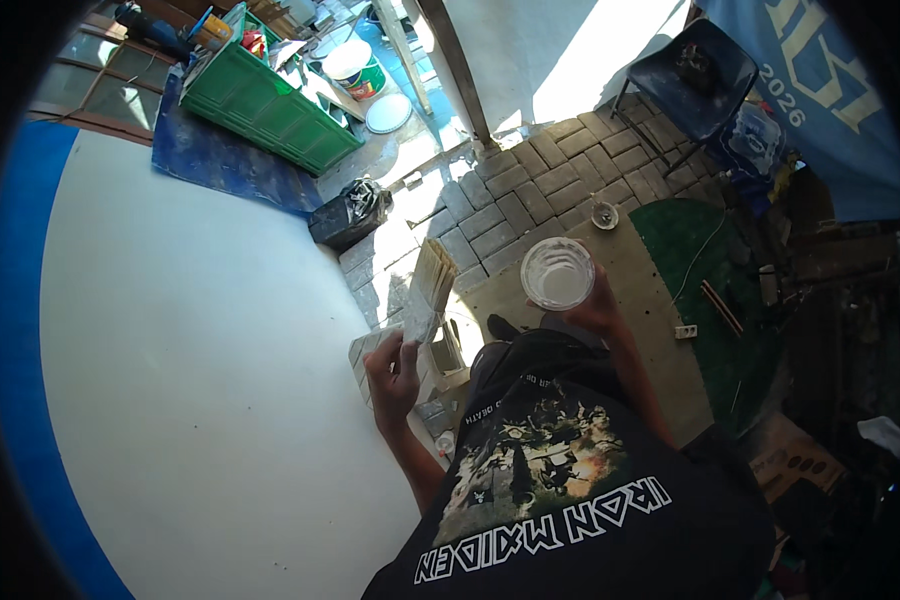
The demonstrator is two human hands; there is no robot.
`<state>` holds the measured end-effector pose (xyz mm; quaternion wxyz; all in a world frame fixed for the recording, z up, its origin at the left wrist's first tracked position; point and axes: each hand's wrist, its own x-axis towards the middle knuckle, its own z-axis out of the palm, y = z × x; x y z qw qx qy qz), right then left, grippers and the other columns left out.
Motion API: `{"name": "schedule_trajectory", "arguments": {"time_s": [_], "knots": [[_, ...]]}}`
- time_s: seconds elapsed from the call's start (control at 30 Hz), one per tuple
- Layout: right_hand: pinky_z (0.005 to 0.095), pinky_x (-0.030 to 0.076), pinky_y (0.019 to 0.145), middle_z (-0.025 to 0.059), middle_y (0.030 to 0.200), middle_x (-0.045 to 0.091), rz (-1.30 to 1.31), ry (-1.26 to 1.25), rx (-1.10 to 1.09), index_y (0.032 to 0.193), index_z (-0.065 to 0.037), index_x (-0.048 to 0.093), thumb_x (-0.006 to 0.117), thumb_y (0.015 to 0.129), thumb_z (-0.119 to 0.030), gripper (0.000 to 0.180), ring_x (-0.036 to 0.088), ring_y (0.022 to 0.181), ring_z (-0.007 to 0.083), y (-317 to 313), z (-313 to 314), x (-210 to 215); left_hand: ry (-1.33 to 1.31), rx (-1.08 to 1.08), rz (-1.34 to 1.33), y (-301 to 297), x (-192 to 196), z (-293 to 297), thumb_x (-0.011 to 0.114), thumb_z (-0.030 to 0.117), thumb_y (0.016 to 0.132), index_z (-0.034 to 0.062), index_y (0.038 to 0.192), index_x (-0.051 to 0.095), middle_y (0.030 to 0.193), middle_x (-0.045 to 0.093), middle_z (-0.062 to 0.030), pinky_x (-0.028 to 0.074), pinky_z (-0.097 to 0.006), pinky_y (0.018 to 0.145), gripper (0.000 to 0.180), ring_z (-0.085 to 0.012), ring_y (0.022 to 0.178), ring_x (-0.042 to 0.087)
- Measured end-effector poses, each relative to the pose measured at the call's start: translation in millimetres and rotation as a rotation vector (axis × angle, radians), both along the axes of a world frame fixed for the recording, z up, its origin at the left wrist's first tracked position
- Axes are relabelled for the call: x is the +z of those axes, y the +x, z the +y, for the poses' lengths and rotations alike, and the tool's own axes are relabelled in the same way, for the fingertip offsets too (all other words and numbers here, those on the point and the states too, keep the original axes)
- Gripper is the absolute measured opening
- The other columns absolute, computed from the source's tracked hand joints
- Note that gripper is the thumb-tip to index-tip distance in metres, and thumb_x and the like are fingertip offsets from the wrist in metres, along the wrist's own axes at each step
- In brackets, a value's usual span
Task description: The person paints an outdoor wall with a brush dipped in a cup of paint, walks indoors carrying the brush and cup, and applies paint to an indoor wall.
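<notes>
My left hand (394, 376) is closed on the handle of a wide paintbrush (431, 282), whose pale bristles point up and away from me. The brush's handle end looks whitish. In my right hand (598, 306) is a round white plastic tub (558, 274), gripped by its side, with its open mouth facing up. White paint-like stuff coats its inner wall and bottom. The brush and the tub are apart. To the left of my left hand stretches a large white panel (200, 330) with a blue border (25, 300) and several small dark specks.
A small bowl (604, 214) lies beyond the tub, by a beige board (660, 375) and a green mat (682, 235). A dark chair (692, 82) stands far right on brick paving (530, 180). Far left are a green crate (265, 110), a bucket (367, 82) and a black bag (342, 222).
</notes>
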<state>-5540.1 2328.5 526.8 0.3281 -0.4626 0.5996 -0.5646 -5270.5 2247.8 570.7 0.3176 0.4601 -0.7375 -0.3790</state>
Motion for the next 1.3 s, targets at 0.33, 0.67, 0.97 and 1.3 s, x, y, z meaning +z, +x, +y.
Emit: {"name": "schedule_trajectory", "arguments": {"time_s": [0.33,0.67,0.97,1.3], "knots": [[0.0306,0.047,0.080,0.0089,0.097,0.061,0.065,0.038,0.047,0.106,-0.003,0.050,0.083,0.056,-0.015,0.061,0.059,0.091,0.0169,42.4,-74.7,-0.7,0.067,0.047,0.111,37.2,-11.0,-66.3,0.054,0.015,0.086,-0.0029,0.080,0.059,0.049,0.044,-0.0036,0.025,-0.026,0.043,0.020,-0.0057,0.044,0.035],[0.0313,0.048,0.079,0.0089,0.095,0.062,0.077,0.148,0.098,0.106,-0.003,0.051,0.083,0.056,-0.016,0.061,0.060,0.090,0.0171,34.3,-188.8,-27.2,0.141,0.334,0.224,60.4,-46.2,-156.0,0.042,0.020,0.093,-0.0023,0.076,0.056,0.048,0.033,0.0042,0.022,-0.022,0.042,0.031,-0.0028,0.044,0.030],[0.0313,0.048,0.079,0.0093,0.096,0.061,0.087,0.037,0.162,0.108,-0.003,0.050,0.084,0.055,-0.017,0.064,0.059,0.090,0.0181,-9.2,-410.4,-41.7,0.079,0.461,0.269,47.6,-27.4,-338.5,0.039,0.026,0.095,-0.0012,0.081,0.056,0.047,0.033,0.0045,0.023,-0.021,0.041,0.036,-0.0020,0.042,0.030],[0.0320,0.046,0.081,0.0101,0.101,0.059,0.106,0.025,0.349,0.114,-0.003,0.046,0.081,0.057,-0.017,0.068,0.057,0.094,0.0191,-56.3,-637.7,0.9,0.103,0.409,0.577,-50.8,-14.3,-543.9,0.041,0.031,0.095,-0.0009,0.081,0.055,0.050,0.036,0.0052,0.021,-0.020,0.040,0.038,-0.0019,0.042,0.031]]}}
